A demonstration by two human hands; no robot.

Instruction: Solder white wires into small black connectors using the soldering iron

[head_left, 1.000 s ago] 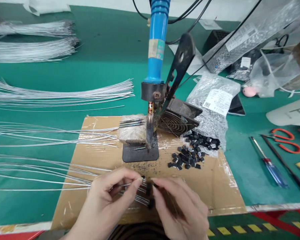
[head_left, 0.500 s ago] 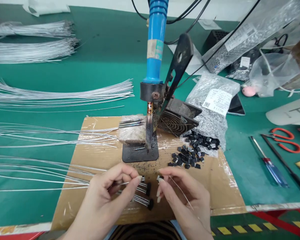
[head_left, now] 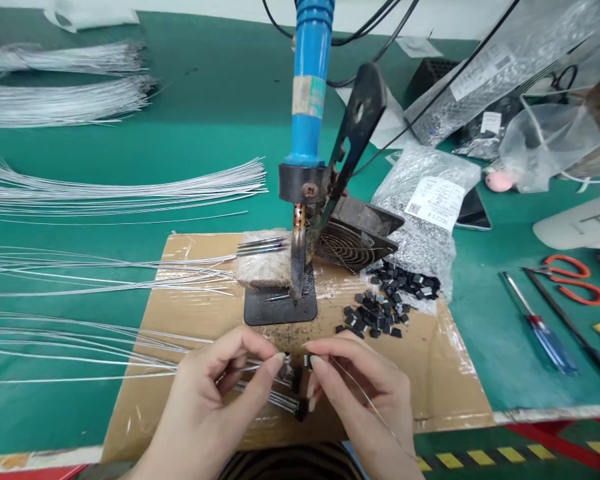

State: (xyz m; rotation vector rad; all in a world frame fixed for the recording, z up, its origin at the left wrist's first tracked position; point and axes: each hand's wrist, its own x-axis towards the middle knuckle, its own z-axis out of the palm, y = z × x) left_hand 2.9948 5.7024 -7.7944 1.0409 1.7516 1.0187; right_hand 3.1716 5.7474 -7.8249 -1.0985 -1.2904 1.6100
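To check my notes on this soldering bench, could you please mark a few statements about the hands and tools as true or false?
1. The soldering iron stands tip-down in its holder. True.
2. The right hand is empty. False: it pinches a small black component.
3. The left hand grips thin wires. True.
4. The pile of black parts lies left of the soldering iron. False: it lies to its right, on the cardboard.

The bench [head_left: 205,133] is viewed from one head-worn camera — tilted forward and down. Left hand [head_left: 220,393] and right hand [head_left: 365,393] are caught close below.
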